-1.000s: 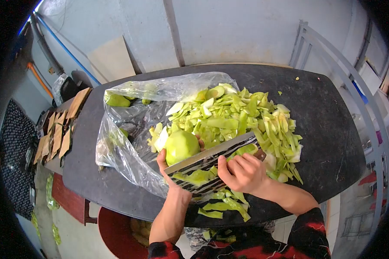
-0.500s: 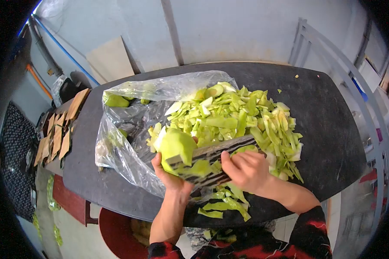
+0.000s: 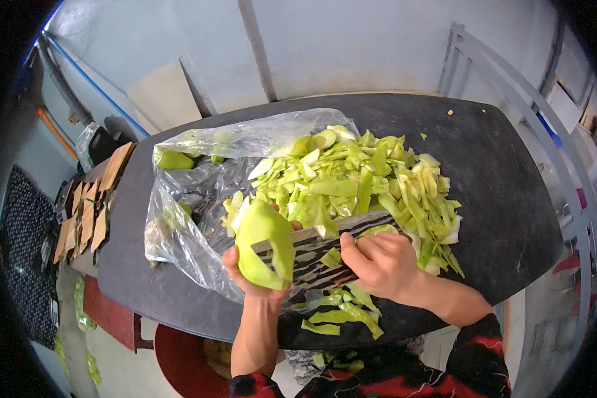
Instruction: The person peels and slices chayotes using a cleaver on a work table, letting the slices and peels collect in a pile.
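A large pale green fruit (image 3: 262, 242) rests in my left hand (image 3: 255, 285), whose fingers wrap round its underside and far side. My right hand (image 3: 381, 265) grips a wide knife (image 3: 315, 255) with a dark streaked blade; the handle is mostly hidden by the fingers. The blade's far end lies against the fruit's right side, and bits of green peel cling to the blade. Behind both hands a big heap of green peels and slices (image 3: 345, 179) covers the middle of the dark table (image 3: 504, 199). A few loose peel strips (image 3: 345, 318) lie below the knife.
A clear plastic bag (image 3: 186, 239) with green fruits (image 3: 172, 159) inside lies open on the left. Below the table edge stands a red tub (image 3: 186, 361). Cardboard pieces (image 3: 116, 166) are at the far left, and a grey metal rail (image 3: 530, 99) is at the right.
The fruit has turned more upright in my left hand, showing a longer side. The knife blade has shifted and tilted against it. Some peel on the blade has moved. The view has shifted slightly.
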{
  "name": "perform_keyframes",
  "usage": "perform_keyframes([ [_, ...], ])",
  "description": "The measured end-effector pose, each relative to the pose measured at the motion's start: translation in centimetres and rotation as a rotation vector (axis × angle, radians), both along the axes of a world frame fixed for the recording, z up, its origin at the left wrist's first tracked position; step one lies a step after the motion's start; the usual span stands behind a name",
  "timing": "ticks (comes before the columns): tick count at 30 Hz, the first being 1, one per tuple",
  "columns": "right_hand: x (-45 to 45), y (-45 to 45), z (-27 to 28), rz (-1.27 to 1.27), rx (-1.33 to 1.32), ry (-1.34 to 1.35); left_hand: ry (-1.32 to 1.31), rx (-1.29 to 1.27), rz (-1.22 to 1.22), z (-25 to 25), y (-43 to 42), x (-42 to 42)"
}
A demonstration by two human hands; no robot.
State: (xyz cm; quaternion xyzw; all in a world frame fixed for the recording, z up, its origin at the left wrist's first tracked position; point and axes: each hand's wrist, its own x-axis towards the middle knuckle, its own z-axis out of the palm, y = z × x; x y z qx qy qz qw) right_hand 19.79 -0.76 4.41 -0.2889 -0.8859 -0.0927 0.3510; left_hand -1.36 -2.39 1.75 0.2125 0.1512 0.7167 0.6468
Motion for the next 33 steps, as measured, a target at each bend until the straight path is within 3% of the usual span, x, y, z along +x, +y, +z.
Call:
perform_keyframes([
  [3, 0.2, 1.0, -0.6, 0.005, -0.048, 0.022, -0.106, -0.002, 0.042, -1.8, 0.4, -1.0],
  [5, 0.3, 2.1, -1.1, 0.003, -0.167, 0.06, -0.094, 0.135, -0.213, -2.4, 0.5, -1.7],
  [13, 0.6, 1.6, -0.4, 0.085, -0.167, 0.134, 0.029, -0.095, -0.021, -2.2, -0.7, -0.9],
  [15, 1.0, 3.4, -1.2, -0.179, -0.312, -0.04, -0.18, 0.056, -0.247, -2.1, -0.4, -0.9],
  [17, 1.3, 3.7, -0.7, -0.205, -0.35, -0.09, -0.334, 0.162, -0.393, -1.4, 0.0, -0.5],
  [20, 1.3, 3.0, -0.5, -0.249, -0.386, -0.064, -0.098, -0.083, -0.183, -1.2, 0.1, -0.3],
  [24, 1.1, 3.0, -0.3, -0.205, -0.224, -0.024, -0.365, -0.166, -0.15, -1.6, 0.9, -0.8],
  [27, 0.4, 2.3, -1.1, -0.098, -0.051, 0.001, -0.394, -0.156, -0.03, -2.1, 1.6, -1.0],
  [30, -0.2, 1.3, -1.4, -0.043, 0.126, -0.039, -0.169, -0.227, 0.028, -1.2, 1.4, -0.1],
  [33, -1.0, 1.2, -1.6, 0.01, 0.23, -0.036, -0.166, -0.259, 0.041, -0.6, 1.0, 0.2],
])
